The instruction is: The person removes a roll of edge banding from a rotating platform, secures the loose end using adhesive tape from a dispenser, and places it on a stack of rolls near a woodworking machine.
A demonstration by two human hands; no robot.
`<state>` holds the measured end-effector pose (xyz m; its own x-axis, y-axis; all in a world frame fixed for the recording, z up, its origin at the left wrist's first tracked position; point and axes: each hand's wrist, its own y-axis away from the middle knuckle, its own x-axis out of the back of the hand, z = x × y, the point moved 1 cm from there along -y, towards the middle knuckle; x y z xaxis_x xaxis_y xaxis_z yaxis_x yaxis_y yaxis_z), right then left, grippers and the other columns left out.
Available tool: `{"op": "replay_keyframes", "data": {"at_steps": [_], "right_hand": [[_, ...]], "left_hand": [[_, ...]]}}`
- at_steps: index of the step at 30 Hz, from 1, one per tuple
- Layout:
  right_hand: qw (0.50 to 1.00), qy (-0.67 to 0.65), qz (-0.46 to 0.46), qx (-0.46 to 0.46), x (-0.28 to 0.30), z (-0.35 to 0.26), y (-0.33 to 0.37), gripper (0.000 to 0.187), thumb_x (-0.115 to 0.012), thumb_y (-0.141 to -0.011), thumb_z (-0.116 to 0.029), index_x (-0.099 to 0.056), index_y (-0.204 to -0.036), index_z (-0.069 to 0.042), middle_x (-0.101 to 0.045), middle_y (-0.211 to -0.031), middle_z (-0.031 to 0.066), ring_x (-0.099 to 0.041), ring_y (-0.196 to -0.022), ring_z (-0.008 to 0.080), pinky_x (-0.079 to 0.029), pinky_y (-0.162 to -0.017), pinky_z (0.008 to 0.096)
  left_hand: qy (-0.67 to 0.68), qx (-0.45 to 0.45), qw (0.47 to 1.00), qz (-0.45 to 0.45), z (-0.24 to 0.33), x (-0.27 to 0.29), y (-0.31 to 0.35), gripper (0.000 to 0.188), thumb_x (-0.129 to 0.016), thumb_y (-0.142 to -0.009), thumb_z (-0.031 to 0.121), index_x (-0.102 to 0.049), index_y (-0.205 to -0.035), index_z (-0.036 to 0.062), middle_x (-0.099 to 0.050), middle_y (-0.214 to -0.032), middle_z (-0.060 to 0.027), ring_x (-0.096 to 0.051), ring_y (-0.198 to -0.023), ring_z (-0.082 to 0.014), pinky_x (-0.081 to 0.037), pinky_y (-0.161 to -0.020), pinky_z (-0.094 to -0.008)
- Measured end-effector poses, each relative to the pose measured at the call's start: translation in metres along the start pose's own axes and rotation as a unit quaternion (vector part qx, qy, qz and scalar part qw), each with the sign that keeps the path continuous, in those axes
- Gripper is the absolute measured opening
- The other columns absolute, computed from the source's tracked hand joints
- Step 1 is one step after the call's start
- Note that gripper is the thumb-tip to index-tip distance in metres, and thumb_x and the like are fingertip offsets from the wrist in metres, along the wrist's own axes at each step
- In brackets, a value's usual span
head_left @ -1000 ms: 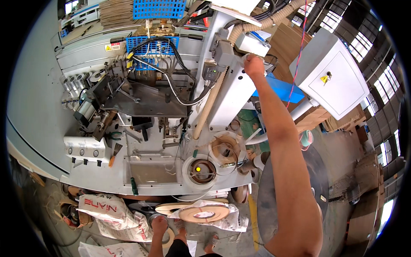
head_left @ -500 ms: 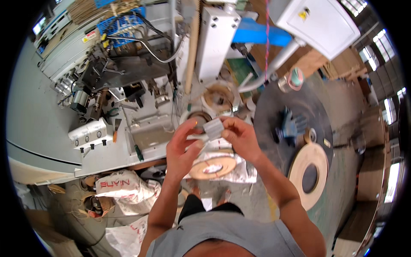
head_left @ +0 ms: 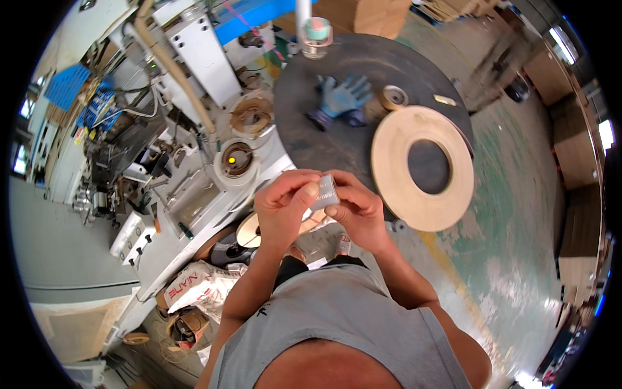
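In front of my body I hold a small silver-grey block with fine ridged lines (head_left: pixel 326 192); its exact kind does not show. My left hand (head_left: pixel 284 206) is closed on its left side, the thumb pressed near its upper corner. On the other side, my right hand (head_left: pixel 359 212) pinches it between thumb and curled fingers. Parts of the block are hidden behind the fingers.
A round dark table (head_left: pixel 304 139) ahead right bears blue work gloves (head_left: pixel 345 95), a tape roll (head_left: pixel 394 97), a large pale ring-shaped roll (head_left: pixel 392 175) and a jar with a green lid (head_left: pixel 317 40). Machinery with a white bench (head_left: pixel 165 249) stands left, white sacks (head_left: pixel 206 285) below it.
My left hand has closed on the block, which only my right hand gripped before. The view has turned right, toward the round table.
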<state>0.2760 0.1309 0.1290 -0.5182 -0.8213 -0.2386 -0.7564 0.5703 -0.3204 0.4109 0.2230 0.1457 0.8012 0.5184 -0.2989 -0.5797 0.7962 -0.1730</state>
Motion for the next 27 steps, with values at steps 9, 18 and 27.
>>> {"op": "replay_keyframes", "data": {"at_steps": [9, 18, 27], "right_hand": [[0.992, 0.001, 0.125, 0.031, 0.082, -0.055, 0.063, 0.019, -0.066, -0.091, -0.001, -0.065, -0.110, 0.004, -0.057, -0.124, 0.0139, -0.059, -0.104, 0.0159, -0.052, -0.085, 0.0285], [0.973, 0.135, 0.182, 0.044, 0.124, -0.084, 0.107, 0.021, -0.070, -0.088, -0.002, -0.065, -0.107, 0.004, -0.060, -0.115, 0.0145, -0.063, -0.094, 0.0187, -0.054, -0.078, 0.0295], [0.969, 0.147, 0.199, 0.029, 0.140, -0.092, 0.124, 0.020, -0.069, -0.088, -0.001, -0.064, -0.106, 0.005, -0.061, -0.111, 0.0155, -0.062, -0.093, 0.0203, -0.053, -0.078, 0.0305]], "left_hand": [[-0.076, 0.014, 0.987, -0.142, -0.011, -0.120, 0.010, 0.030, -0.071, -0.086, 0.009, -0.063, -0.113, -0.0019, -0.064, -0.106, -0.0050, -0.063, -0.085, -0.0125, -0.053, -0.073, -0.0265], [-0.078, 0.040, 0.982, -0.169, -0.035, -0.180, 0.010, 0.014, -0.065, -0.092, 0.006, -0.067, -0.102, -0.0036, -0.067, -0.091, -0.0050, -0.063, -0.085, -0.0104, -0.051, -0.075, -0.0239], [-0.096, 0.085, 0.974, -0.189, -0.030, -0.201, 0.016, 0.017, -0.063, -0.095, 0.011, -0.070, -0.101, -0.0031, -0.070, -0.097, -0.0068, -0.062, -0.086, -0.0110, -0.049, -0.076, -0.0242]]}}
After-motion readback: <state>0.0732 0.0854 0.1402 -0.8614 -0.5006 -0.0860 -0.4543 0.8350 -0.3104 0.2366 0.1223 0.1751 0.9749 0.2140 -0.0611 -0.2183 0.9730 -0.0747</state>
